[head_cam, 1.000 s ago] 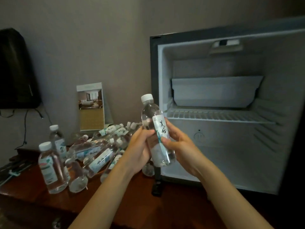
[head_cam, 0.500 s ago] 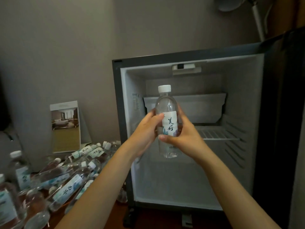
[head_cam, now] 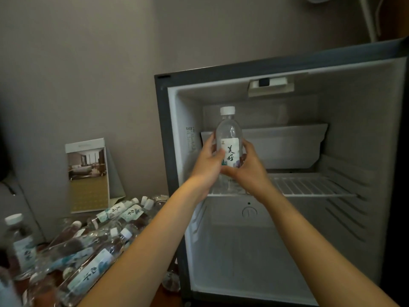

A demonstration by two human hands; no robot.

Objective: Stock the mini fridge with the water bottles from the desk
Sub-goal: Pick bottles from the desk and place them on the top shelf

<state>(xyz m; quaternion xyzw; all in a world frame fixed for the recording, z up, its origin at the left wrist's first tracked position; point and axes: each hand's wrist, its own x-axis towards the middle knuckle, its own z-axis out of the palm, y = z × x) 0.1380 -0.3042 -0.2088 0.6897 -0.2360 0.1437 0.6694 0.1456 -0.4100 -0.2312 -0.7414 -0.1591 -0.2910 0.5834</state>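
The upright water bottle (head_cam: 229, 132) carries a white label (head_cam: 231, 154) reading 美好 in dark brush characters.

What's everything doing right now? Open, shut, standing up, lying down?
mini fridge: open.
held bottle: upright, capped, at the wire shelf.
left hand: grips the held bottle.
right hand: grips the held bottle.
desk bottles: capped, mostly lying down.
card: standing.
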